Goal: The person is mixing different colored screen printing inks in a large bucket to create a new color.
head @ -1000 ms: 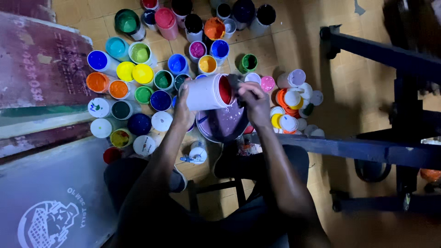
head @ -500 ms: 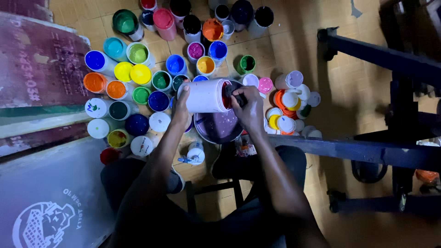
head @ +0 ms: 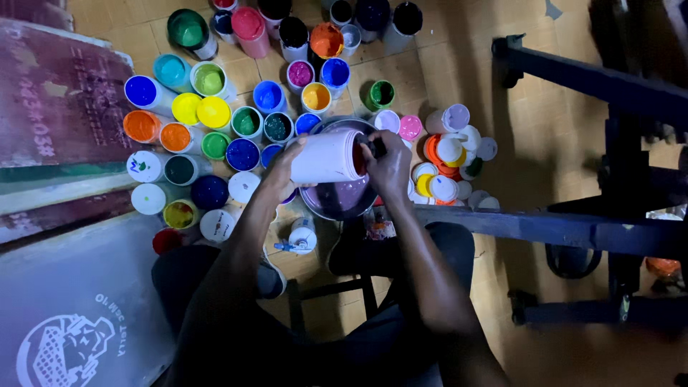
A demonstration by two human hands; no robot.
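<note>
The white tub lies tipped on its side, mouth to the person's right, directly above the wide purple-filled basin on the floor. Red-orange paint shows inside the tub's mouth. The basin's contents read uniformly purple; no streak of the red is visible in it, so the transfer appears barely begun, with most of the tub's contents yet to come out. This is a judgement; the inside of the tub is largely hidden.

The left hand is wrapped around the tub's base end, gripping and holding it level. The right hand is closed at the tub's mouth, fingers bunched around a small dark tool that enters the opening; its kind cannot be told. Both forearms reach forward from the seated person's lap, elbows bent.

Open paint pots in many colours stand crowded on the tiled floor to the left and beyond; loose lids lie heaped to the right.
</note>
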